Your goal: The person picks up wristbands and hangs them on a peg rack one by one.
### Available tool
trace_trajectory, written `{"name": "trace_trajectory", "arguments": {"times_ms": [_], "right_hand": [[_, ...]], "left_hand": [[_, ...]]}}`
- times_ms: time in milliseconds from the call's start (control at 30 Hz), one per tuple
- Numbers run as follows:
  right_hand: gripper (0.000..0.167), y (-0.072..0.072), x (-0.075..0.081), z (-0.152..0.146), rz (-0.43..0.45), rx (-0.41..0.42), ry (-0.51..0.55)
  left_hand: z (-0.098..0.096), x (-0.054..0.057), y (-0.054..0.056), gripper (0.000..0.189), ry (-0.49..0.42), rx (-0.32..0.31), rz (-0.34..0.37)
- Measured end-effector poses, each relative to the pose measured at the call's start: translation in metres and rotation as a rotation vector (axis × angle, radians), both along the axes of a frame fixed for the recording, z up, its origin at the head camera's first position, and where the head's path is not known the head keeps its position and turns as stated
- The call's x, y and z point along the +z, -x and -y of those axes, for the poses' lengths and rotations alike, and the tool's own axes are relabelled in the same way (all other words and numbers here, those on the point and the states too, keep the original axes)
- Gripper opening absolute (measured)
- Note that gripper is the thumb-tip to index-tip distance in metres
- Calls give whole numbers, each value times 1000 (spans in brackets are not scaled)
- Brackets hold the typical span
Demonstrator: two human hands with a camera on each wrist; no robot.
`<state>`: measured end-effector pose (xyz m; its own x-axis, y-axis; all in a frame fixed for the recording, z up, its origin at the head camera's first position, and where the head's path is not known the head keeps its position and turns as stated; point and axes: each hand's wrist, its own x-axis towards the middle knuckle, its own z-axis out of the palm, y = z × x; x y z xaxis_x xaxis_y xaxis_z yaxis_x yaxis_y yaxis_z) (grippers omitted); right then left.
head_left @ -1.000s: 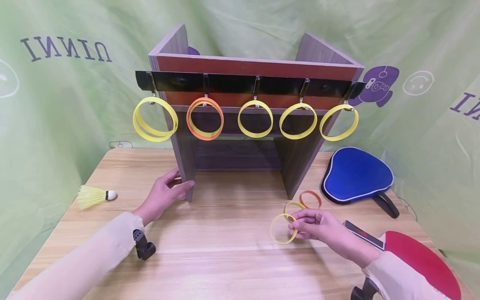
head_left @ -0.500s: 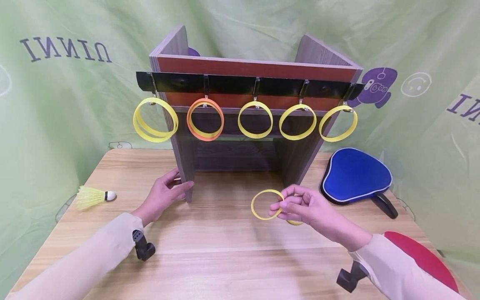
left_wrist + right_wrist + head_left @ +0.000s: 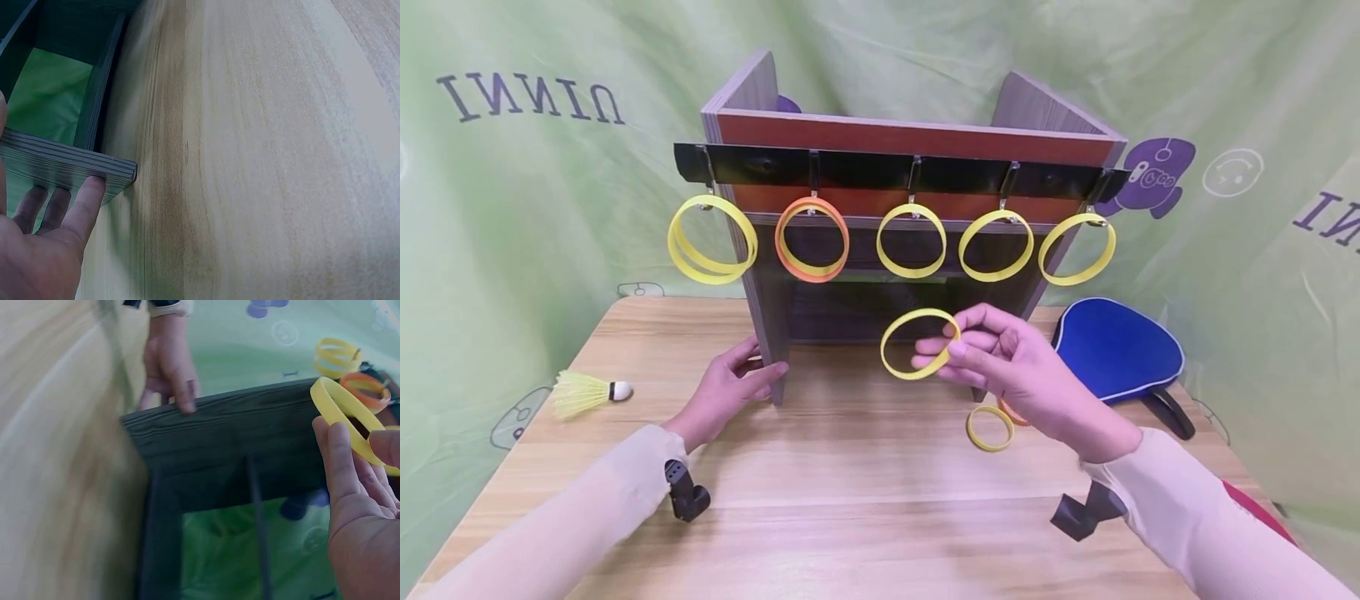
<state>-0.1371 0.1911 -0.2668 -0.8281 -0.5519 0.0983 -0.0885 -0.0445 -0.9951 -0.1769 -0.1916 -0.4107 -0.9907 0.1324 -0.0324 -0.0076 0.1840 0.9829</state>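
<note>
My left hand (image 3: 730, 392) grips the lower left side panel (image 3: 766, 308) of a grey wooden shelf, thumb on one face and fingers on the other. A thin yellow ring (image 3: 920, 312) is pinched between thumb and fingers of my right hand (image 3: 1022, 375), raised before the shelf's lower opening. Above it, a black rail (image 3: 865, 171) carries several metal hooks. Yellow rings hang at its far left (image 3: 748, 242), middle (image 3: 912, 272), and two places on the right; an orange ring (image 3: 812, 276) hangs with a yellow one on the second hook.
On the table (image 3: 850, 517), another yellow ring (image 3: 990, 447) lies beside an orange ring (image 3: 1013, 414), partly hidden by my right hand. A blue paddle case (image 3: 1120, 350) and a red paddle (image 3: 1258, 508) are at right, a yellow shuttlecock (image 3: 583, 393) at left.
My right hand has lifted the yellow ring from near the tabletop, up and to the left toward the hanging rings. My left hand has stayed on the panel.
</note>
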Motion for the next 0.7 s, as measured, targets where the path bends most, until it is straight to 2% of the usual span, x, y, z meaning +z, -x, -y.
{"name": "trace_trajectory", "arguments": {"times_ms": [200, 333, 533, 700], "right_hand": [[11, 2, 32, 8, -52, -43, 80], [11, 5, 46, 16, -76, -83, 146], [11, 8, 55, 27, -92, -134, 238], [12, 11, 58, 35, -94, -178, 263]], "left_hand": [[0, -1, 0, 70, -5, 2, -2], [-1, -1, 0, 70, -8, 2, -8], [-1, -1, 1, 70, -7, 7, -7], [0, -3, 1, 69, -8, 14, -8]]}}
